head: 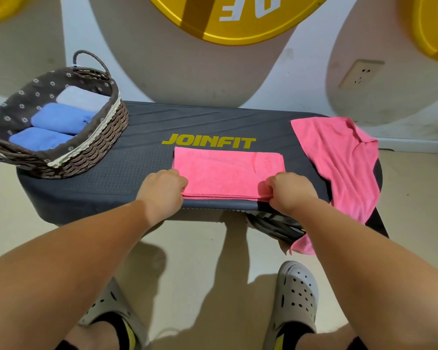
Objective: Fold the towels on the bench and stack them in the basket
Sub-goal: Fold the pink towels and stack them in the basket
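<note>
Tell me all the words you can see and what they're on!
"JOINFIT": yellow letters on the dark grey ribbed bench.
Large yellow round wall disc: white letters, upside down and cut off, unreadable.
Yellow disc at right edge: white fragment, unreadable.
Folded pink cloth towel: small mark, too blurred.

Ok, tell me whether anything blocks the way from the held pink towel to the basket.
Nothing visible: only bare bench lies between the folded pink towel and the basket. Three folded towels already lie inside it.
</note>
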